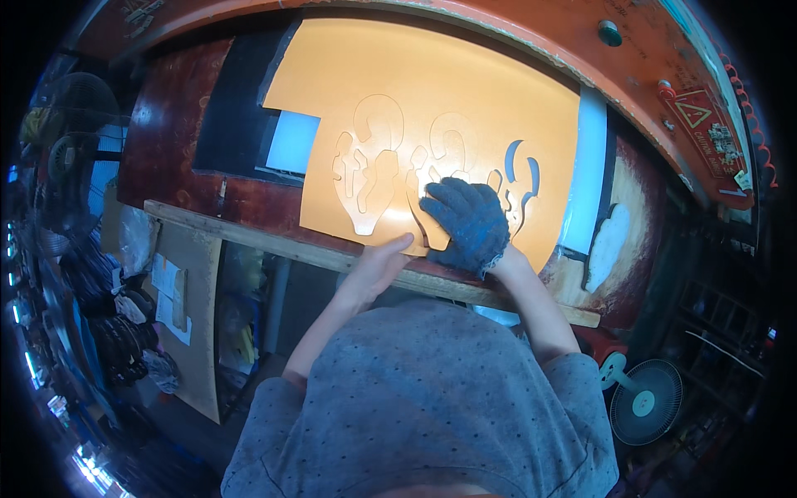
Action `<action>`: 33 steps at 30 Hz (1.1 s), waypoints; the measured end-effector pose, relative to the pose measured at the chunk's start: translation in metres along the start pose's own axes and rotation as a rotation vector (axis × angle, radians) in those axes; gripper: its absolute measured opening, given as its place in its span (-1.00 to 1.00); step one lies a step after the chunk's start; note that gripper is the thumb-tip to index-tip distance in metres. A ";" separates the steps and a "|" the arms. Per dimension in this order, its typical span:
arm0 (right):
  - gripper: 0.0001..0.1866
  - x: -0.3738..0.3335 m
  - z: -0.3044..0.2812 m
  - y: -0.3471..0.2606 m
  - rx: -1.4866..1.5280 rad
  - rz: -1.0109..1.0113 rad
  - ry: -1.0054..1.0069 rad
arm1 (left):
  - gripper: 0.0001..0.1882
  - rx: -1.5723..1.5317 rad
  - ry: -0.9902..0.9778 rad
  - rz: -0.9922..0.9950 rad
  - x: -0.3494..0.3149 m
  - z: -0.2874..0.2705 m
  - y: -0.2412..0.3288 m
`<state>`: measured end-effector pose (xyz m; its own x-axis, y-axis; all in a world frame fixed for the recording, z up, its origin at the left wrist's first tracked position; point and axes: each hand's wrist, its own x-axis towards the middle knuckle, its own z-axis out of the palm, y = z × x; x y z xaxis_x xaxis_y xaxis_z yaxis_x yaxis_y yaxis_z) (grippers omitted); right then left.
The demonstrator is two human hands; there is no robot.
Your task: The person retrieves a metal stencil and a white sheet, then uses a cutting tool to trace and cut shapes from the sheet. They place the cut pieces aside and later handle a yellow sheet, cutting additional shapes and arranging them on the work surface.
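A large orange-yellow sheet point(415, 70) lies on the work surface, with curved shapes cut into its near half. Some cut outlines, such as a shoe-part-like piece point(365, 199), still sit in place; narrow curved slots at the right show through. At the sheet's near edge my bare left hand point(378, 267) grips with its thumb on top; its other fingers are mostly hidden. My right hand point(471, 222), in a dark blue knit glove, lies over the cut shapes just right of it, fingers stretched across the sheet. Whatever is beneath that palm is hidden.
An orange machine beam point(531, 41) with a warning label arches along the far side. A wooden rail point(249, 239) borders the near edge. A pale blue board point(588, 166) shows beside the sheet, with a white scrap point(608, 247) farther right. A fan point(643, 402) stands lower right.
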<state>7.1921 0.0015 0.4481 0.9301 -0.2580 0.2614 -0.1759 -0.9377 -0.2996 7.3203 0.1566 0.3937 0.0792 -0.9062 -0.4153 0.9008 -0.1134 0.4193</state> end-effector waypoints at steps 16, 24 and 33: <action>-0.58 -0.112 -0.141 0.129 0.943 0.759 1.234 | -0.49 -0.220 -0.005 -0.082 0.012 -0.008 -0.021; -0.49 -0.108 -0.089 0.076 0.006 0.326 0.242 | -0.40 -0.094 -0.368 -0.410 0.031 0.026 -0.079; -0.49 -0.109 -0.056 0.063 0.097 0.096 0.049 | -0.30 -0.201 -0.448 -0.227 0.049 0.053 -0.083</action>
<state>7.0612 -0.0421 0.4525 0.8933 -0.3583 0.2714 -0.2287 -0.8821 -0.4118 7.2265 0.1001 0.3808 -0.2768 -0.9581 -0.0743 0.9415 -0.2858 0.1785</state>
